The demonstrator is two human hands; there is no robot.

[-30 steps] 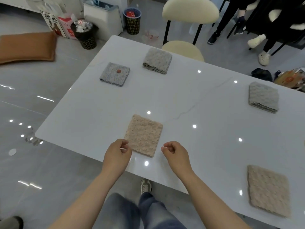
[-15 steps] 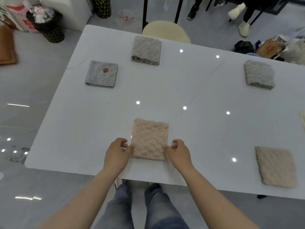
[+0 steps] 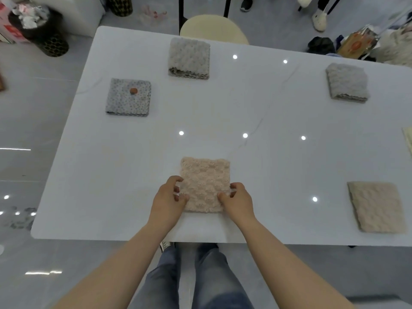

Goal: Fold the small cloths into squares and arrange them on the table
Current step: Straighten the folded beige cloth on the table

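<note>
at lower centre, the left hand (image 3: 169, 199) and right hand (image 3: 238, 201) pinch the near corners of the folded pink cloth (image 3: 205, 182), thumbs on top. it lies flat by the front edge of the table (image 3: 278, 175). a second ago both fists hung short of it, and it sat askew.

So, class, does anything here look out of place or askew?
A small orange-brown round object sits on the speckled grey cloth, far left. The beige cloth, near right, lies skewed to the table edge. Left hand and right hand grip the pink cloth.
</note>
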